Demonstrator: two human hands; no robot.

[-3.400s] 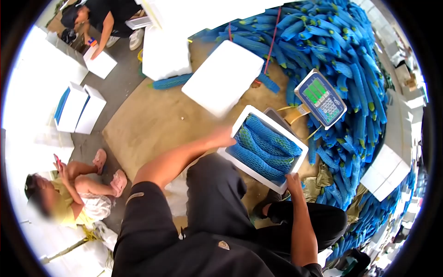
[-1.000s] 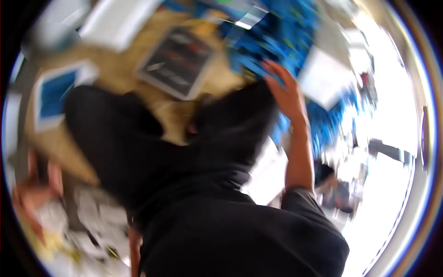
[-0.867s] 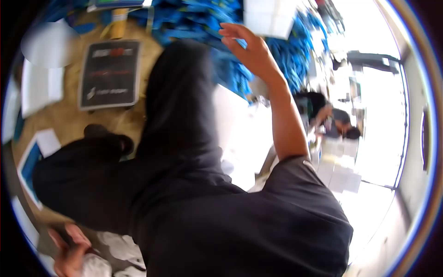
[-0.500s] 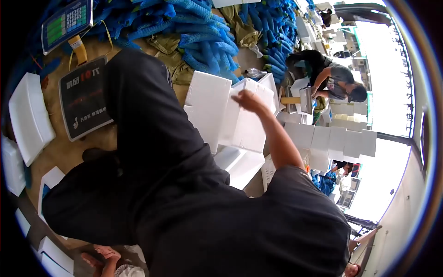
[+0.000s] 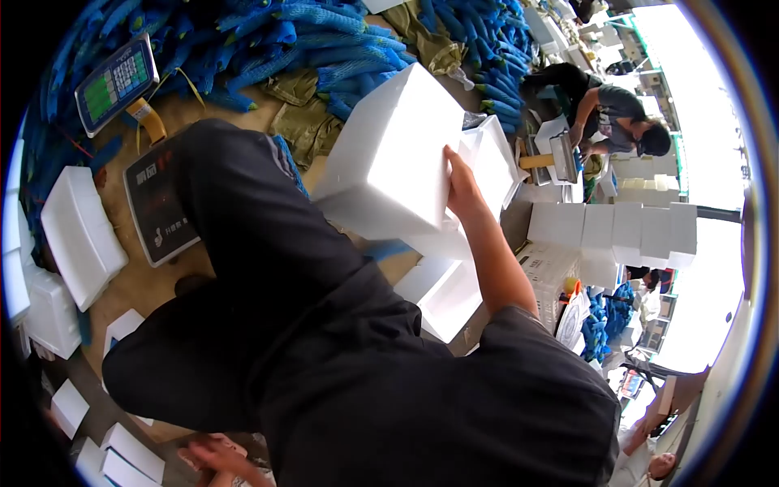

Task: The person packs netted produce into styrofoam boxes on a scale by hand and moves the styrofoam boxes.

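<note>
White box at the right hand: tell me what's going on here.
The camera wearer's right hand grips a white box along one side; the left hand is out of view. A bent leg partly hides a scale. Beyond lies a heap of blue netted bundles. At the upper right, another person bends over their own work.

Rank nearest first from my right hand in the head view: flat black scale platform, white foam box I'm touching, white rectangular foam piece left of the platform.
1. White foam box: against your right hand.
2. Black scale platform: well left.
3. White foam piece: farther left.
</note>
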